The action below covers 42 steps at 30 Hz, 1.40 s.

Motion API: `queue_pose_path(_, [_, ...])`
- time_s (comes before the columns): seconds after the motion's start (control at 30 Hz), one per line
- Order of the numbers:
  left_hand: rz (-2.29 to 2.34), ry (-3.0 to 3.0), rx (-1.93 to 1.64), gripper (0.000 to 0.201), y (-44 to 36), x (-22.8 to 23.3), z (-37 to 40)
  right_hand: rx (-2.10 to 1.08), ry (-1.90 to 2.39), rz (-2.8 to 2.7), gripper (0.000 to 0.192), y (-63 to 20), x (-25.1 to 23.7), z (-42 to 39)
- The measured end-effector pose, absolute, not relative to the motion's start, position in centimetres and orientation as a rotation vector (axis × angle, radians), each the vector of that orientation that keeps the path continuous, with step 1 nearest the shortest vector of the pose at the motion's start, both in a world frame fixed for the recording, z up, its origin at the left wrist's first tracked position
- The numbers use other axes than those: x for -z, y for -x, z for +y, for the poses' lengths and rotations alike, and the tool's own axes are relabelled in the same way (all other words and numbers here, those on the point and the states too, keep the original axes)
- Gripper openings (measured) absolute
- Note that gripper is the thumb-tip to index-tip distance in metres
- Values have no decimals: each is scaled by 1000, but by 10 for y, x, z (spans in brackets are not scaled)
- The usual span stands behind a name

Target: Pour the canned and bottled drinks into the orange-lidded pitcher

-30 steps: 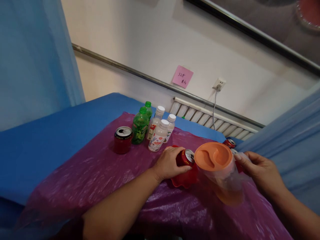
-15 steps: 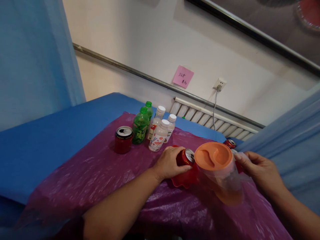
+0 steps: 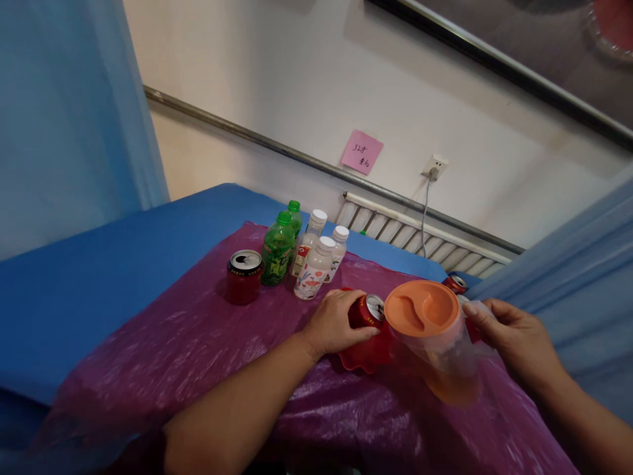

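Observation:
My left hand (image 3: pixel 339 322) is wrapped round a red drink can (image 3: pixel 363 313) with an opened top. That can is over a red scalloped dish (image 3: pixel 359 359). In my right hand (image 3: pixel 509 333) is the handle of a clear plastic pitcher (image 3: pixel 452 363) with an orange lid (image 3: pixel 422 308). Amber liquid shows low in the pitcher. It leans toward the can, its lid edge right at the can's top; whether liquid is flowing I cannot tell. Part of the can is covered by my fingers.
Left of my hands stand another red can (image 3: pixel 244 277), two green bottles (image 3: pixel 278 249) and three white-capped bottles (image 3: pixel 315 267) on purple plastic sheeting (image 3: pixel 198 343). More cans (image 3: pixel 455 284) are behind the pitcher. Blue curtains (image 3: pixel 74 119) hang at both sides; a radiator (image 3: pixel 386 227) lines the wall.
Almost nothing differs. The pitcher's lower end has risen very slightly, with its lid still against the can's top. My left hand keeps the can in the same place.

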<state>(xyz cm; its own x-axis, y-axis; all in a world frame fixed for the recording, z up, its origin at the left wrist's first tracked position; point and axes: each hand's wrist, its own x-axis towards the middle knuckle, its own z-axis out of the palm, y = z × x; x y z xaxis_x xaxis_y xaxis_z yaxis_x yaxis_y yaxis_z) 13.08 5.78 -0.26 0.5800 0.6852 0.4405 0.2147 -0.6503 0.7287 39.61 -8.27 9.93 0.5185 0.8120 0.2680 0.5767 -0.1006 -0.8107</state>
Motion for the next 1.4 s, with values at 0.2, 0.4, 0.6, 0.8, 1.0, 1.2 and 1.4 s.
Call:
queue_pose_path(0.2, [706, -2183, -979, 61, -131, 4, 59, -324, 1770, -1144, 43, -396, -99, -82])
queue_pose_path(0.4, [717, -2187, -978, 61, -131, 4, 58, -357, 1784, -1121, 43, -398, -98, -81])
queue_pose_path(0.6, [737, -2191, -970, 62, -131, 4, 59, -340, 1776, -1158, 45, -402, -94, -78])
queue_pose_path(0.8, [744, -2189, -969, 61, -131, 4, 58, -349, 1757, -1177, 45, -404, -92, -76])
queue_pose_path(1.0, [733, -2192, -965, 61, -131, 3, 58, -340, 1762, -1193, 48, -404, -92, -75])
queue_pose_path(1.2, [723, -2193, -961, 60, -131, 3, 59, -349, 1768, -1179, 44, -405, -92, -76])
queue_pose_path(1.4, [751, -2199, -955, 62, -130, 2, 58, -348, 1757, -1182, 46, -407, -90, -76])
